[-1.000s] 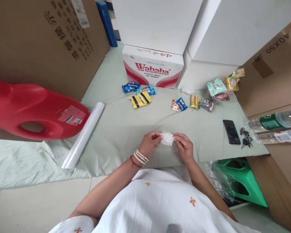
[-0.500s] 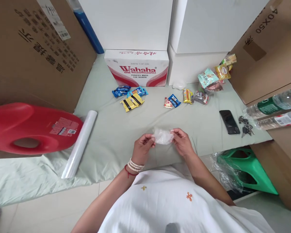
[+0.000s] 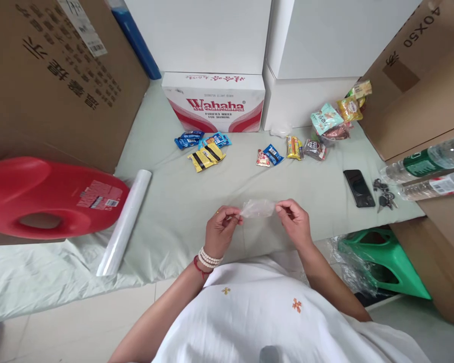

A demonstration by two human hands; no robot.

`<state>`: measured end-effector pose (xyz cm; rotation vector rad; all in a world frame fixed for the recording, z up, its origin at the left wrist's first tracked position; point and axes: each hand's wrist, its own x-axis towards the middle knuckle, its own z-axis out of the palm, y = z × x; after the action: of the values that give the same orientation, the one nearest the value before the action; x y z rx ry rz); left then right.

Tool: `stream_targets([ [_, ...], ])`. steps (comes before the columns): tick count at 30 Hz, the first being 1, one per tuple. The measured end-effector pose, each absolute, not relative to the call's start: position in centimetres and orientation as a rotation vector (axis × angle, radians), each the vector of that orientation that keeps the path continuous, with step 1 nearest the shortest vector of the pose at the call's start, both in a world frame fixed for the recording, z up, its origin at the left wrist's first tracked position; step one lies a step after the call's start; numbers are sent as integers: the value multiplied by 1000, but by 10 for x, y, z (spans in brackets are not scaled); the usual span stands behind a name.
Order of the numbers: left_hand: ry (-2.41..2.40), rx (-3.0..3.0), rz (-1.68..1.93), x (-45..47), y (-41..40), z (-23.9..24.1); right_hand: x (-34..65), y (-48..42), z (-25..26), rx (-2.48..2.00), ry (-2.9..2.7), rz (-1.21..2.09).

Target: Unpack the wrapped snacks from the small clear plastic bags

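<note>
A small clear plastic bag (image 3: 258,207) is stretched between both hands above the pale green cloth (image 3: 181,201). My left hand (image 3: 219,232), with bead bracelets at the wrist, pinches its left end. My right hand (image 3: 297,224) pinches its right end. Farther back on the cloth lie several small snack packets: blue and yellow ones (image 3: 204,148), a red and a blue one (image 3: 268,156), and a colourful pile (image 3: 327,128).
A roll of clear plastic (image 3: 124,222) lies at the left beside a red jug (image 3: 41,196). A Wahaha carton (image 3: 214,101), white boxes and brown cartons stand behind. A phone (image 3: 358,188), keys (image 3: 384,199) and water bottles (image 3: 427,174) are at the right; a green stool (image 3: 386,262) below.
My hands have drawn apart, pulling the crumpled plastic bag out flatter and wider between them. The view has shifted slightly.
</note>
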<state>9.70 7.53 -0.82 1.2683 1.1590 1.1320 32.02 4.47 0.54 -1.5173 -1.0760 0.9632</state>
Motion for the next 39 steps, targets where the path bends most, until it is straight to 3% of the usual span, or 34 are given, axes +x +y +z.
stream_targets([
  [6, 1197, 1806, 1080, 94, 65, -11, 271, 65, 13, -1374, -905, 1504],
  [21, 1107, 2188, 1160, 80, 61, -34, 258, 70, 9, -1340, -855, 1556],
  [25, 1127, 1932, 1141, 82, 59, -29, 261, 71, 1, -1316, -897, 1519],
  [31, 1236, 1070, 1021, 93, 71, -20, 263, 67, -6, -1280, -969, 1524],
  [39, 1133, 702, 1002, 94, 87, -17, 282, 49, -15, -1335, -952, 1290],
])
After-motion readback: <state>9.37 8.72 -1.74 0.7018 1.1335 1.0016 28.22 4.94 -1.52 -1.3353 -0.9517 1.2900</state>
